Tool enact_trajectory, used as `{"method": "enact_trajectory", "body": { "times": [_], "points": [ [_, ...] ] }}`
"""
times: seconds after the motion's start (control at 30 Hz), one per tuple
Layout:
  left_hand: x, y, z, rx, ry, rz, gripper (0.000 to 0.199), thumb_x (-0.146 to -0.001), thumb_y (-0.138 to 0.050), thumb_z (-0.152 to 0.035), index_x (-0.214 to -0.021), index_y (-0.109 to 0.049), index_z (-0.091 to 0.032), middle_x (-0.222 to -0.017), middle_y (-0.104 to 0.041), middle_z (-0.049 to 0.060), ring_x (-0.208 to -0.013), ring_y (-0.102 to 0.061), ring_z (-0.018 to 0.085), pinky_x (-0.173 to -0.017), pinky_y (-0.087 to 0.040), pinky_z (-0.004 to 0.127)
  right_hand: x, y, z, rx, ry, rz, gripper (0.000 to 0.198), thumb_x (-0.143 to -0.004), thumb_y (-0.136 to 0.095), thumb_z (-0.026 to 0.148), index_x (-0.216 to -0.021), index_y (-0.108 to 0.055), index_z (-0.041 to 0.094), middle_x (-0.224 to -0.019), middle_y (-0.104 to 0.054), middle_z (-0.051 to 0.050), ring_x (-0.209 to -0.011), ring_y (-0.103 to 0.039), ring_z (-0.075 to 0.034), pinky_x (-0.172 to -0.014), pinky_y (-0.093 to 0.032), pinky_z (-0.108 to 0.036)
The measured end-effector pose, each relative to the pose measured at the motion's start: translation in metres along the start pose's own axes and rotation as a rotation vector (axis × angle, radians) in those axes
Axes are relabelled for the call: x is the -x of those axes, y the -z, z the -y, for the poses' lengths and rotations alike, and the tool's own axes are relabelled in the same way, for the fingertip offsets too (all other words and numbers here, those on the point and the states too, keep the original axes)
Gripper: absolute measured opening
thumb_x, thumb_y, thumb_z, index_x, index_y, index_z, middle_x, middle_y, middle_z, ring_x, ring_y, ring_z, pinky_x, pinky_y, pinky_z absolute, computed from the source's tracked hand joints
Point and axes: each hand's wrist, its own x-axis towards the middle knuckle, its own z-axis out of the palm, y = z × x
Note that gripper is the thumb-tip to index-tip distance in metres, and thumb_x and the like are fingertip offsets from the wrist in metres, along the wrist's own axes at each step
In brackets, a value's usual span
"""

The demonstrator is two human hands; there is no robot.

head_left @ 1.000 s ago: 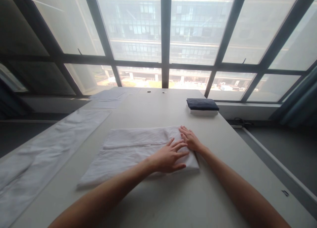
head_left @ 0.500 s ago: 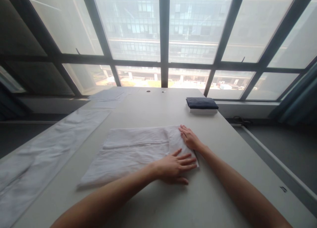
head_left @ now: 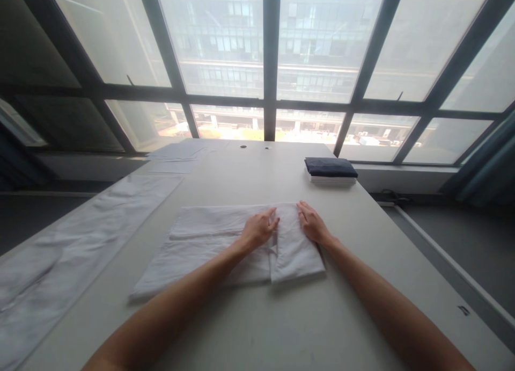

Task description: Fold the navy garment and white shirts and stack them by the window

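A white cloth garment point(head_left: 209, 261) lies flat on the table in front of me, a long seam or opening running across it. Its right end is folded over into a flap point(head_left: 298, 258). At the flap's inner edge, near the far side, rests my left hand point(head_left: 258, 229), fingers extended and slightly parted on the cloth. My right hand point(head_left: 313, 224) lies flat along the garment's far right edge with its fingers stretched out. Neither hand grips a fold that I can see.
The white table point(head_left: 249, 177) reaches toward large windows. Another long white cloth point(head_left: 84, 247) is spread along its left side, with white sheets point(head_left: 173, 159) behind it. At the back right, a folded dark blue cloth point(head_left: 330, 167) tops a white stack point(head_left: 333, 181).
My left hand has moved away from me and leftward, from the flap's near right part to its inner edge. The flap looks straighter. My right hand stays nearly in place.
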Motion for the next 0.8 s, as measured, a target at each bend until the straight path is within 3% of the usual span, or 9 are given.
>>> {"method": "enact_trajectory", "body": {
  "times": [0.13,0.3,0.37,0.47,0.57,0.67,0.8],
  "points": [
    [0.000,-0.003,-0.003,0.282,-0.039,0.086,0.042,-0.093,-0.061,-0.035,-0.130,-0.069,-0.019,-0.083,-0.073,0.002,-0.075,-0.066,0.018,-0.077,-0.051,0.027,0.001,0.000,0.002,0.029,-0.013,0.012,0.051,-0.099,-0.038,0.027,-0.144,-0.056,0.012,-0.156,-0.047,-0.014,-0.148,-0.038,-0.022,-0.123,-0.028,-0.041],
    [-0.007,-0.007,-0.001,0.427,0.032,0.060,0.035,-0.090,-0.055,-0.022,-0.118,-0.073,-0.015,-0.096,-0.075,0.005,-0.084,-0.067,0.018,-0.083,-0.052,0.028,0.003,0.005,0.007,0.025,0.031,0.006,0.051,-0.101,-0.037,0.030,-0.145,-0.056,0.012,-0.154,-0.049,-0.015,-0.145,-0.042,-0.022,-0.123,-0.029,-0.038],
    [-0.007,-0.008,0.000,0.389,0.023,0.091,0.035,-0.090,-0.053,-0.018,-0.119,-0.073,-0.017,-0.106,-0.075,0.006,-0.093,-0.068,0.019,-0.090,-0.052,0.029,0.004,0.008,0.010,0.032,0.057,0.015,0.051,-0.102,-0.037,0.032,-0.145,-0.056,0.011,-0.154,-0.049,-0.015,-0.145,-0.042,-0.022,-0.123,-0.029,-0.038],
    [0.000,-0.009,-0.002,0.163,-0.025,0.080,0.035,-0.094,-0.051,-0.020,-0.123,-0.072,-0.021,-0.110,-0.073,0.007,-0.102,-0.065,0.022,-0.099,-0.048,0.034,0.006,0.009,0.013,0.073,0.070,0.047,0.050,-0.103,-0.038,0.031,-0.145,-0.055,0.011,-0.156,-0.047,-0.016,-0.147,-0.040,-0.023,-0.123,-0.027,-0.040],
    [0.009,-0.007,-0.008,-0.089,-0.011,-0.034,0.034,-0.098,-0.051,-0.026,-0.126,-0.070,-0.025,-0.116,-0.067,0.010,-0.110,-0.061,0.026,-0.100,-0.047,0.040,0.007,0.008,0.014,0.118,0.055,0.082,0.049,-0.102,-0.040,0.029,-0.146,-0.054,0.013,-0.158,-0.044,-0.015,-0.147,-0.038,-0.025,-0.123,-0.027,-0.042],
    [0.014,-0.008,-0.011,-0.151,-0.085,-0.117,0.041,-0.100,-0.047,-0.026,-0.138,-0.061,-0.025,-0.139,-0.058,0.012,-0.127,-0.053,0.027,-0.109,-0.041,0.044,0.007,0.010,0.018,0.146,0.032,0.090,0.049,-0.102,-0.040,0.029,-0.147,-0.053,0.014,-0.159,-0.042,-0.015,-0.147,-0.038,-0.026,-0.122,-0.026,-0.045],
    [0.014,-0.017,-0.009,-0.162,-0.219,0.044,0.054,-0.103,-0.042,-0.038,-0.154,-0.043,-0.020,-0.161,-0.039,0.012,-0.150,-0.031,0.030,-0.123,-0.022,0.053,0.009,0.013,0.032,0.118,0.080,0.001,0.050,-0.102,-0.035,0.027,-0.147,-0.053,0.014,-0.157,-0.046,-0.015,-0.147,-0.039,-0.025,-0.123,-0.026,-0.047]
  ]
}}
